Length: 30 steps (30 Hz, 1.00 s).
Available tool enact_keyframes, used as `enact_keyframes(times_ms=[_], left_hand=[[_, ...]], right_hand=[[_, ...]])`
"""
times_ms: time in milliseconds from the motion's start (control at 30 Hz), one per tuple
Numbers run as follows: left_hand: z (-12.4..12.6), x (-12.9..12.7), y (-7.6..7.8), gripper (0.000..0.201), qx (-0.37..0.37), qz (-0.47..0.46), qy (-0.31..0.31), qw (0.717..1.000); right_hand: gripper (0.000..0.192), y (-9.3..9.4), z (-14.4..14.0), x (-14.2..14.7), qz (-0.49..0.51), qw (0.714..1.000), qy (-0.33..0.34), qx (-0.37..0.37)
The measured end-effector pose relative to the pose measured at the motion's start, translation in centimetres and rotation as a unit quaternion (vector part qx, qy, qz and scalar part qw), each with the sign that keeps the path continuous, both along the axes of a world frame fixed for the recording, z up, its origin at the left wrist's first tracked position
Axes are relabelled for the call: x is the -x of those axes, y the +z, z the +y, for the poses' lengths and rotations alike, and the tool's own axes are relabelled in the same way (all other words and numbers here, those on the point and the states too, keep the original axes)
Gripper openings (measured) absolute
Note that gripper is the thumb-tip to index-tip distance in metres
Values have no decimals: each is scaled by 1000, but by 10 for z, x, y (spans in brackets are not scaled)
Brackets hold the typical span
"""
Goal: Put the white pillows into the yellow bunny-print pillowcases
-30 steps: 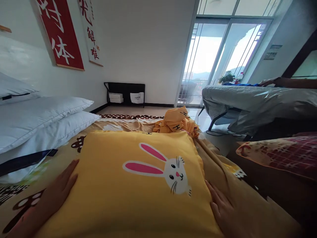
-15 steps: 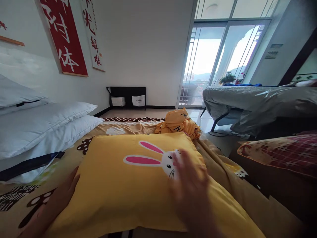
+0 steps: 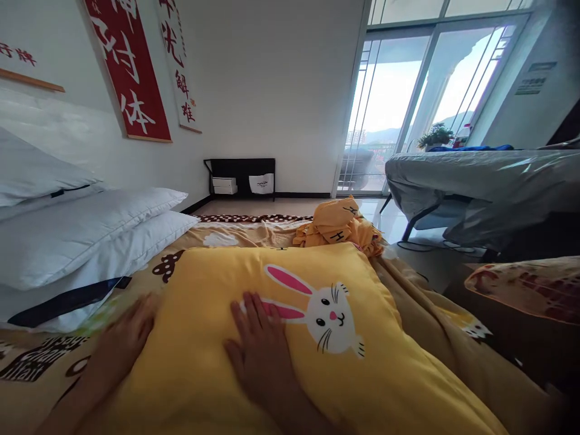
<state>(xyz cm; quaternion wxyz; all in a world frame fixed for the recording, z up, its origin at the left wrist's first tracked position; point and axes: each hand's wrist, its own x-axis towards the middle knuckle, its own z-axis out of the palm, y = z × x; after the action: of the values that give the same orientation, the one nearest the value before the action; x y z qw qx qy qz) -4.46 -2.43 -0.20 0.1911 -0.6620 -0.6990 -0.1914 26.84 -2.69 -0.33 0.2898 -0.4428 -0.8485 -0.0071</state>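
**A:** Where is the yellow pillow (image 3: 281,338)?

**B:** It lies flat on the bed (image 3: 421,308), right in front of you. It has a white bunny face with pink ears on it. The pillow sits on a tan bed cover with brown mushrooms.

**A:** What is your right hand (image 3: 263,350) doing?

**B:** Your right hand lies flat on top of the pillow, near its middle. The fingers are spread out, and the tips touch one pink bunny ear. The grip is released. It just presses down and grasps nothing.

**A:** And your left hand (image 3: 124,341)?

**B:** Your left hand is flat too, with a loose grip. It rests on the bed cover and touches the pillow's left edge. So the pillow lies under one hand and beside the other.

**A:** What else is close?

**B:** Two white pillows (image 3: 86,235) are stacked on the left, near the wall. A bunched-up orange cloth (image 3: 338,226) sits just behind the yellow pillow. A red banner (image 3: 129,66) hangs on the wall. A grey cot (image 3: 480,181) stands far off on the right by the glass door.
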Motion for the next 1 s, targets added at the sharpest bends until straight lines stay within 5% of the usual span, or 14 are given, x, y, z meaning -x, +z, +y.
enact_keyframes(times_ms=[67,133,267,400,567,700,867,1000], left_hand=[[-1,-34,20,53,-71,31,-43,996],[-4,-76,32,53,-104,58,-149,982],[-7,-130,17,58,-56,152,-224,961],[-9,-115,-6,67,-56,147,-190,969],[-13,-94,-8,71,-58,138,-186,971],[-18,-96,-4,71,-59,135,-194,970],[-24,-97,-3,71,-80,130,-207,966],[-24,-96,-6,71,-89,127,-198,968]], right_hand=[[57,1,-1,3,-8,1000,-8,-11],[57,1,-1,3,-17,999,-14,-26],[54,2,0,-12,-37,997,-48,-56],[51,2,1,-45,-66,988,-106,-89],[61,-10,0,-99,-115,968,-179,-131],[62,-39,-10,-162,-122,952,-250,-130],[61,-87,-42,-265,-130,945,-297,-45],[59,-72,-54,-306,-130,923,-358,-57]])
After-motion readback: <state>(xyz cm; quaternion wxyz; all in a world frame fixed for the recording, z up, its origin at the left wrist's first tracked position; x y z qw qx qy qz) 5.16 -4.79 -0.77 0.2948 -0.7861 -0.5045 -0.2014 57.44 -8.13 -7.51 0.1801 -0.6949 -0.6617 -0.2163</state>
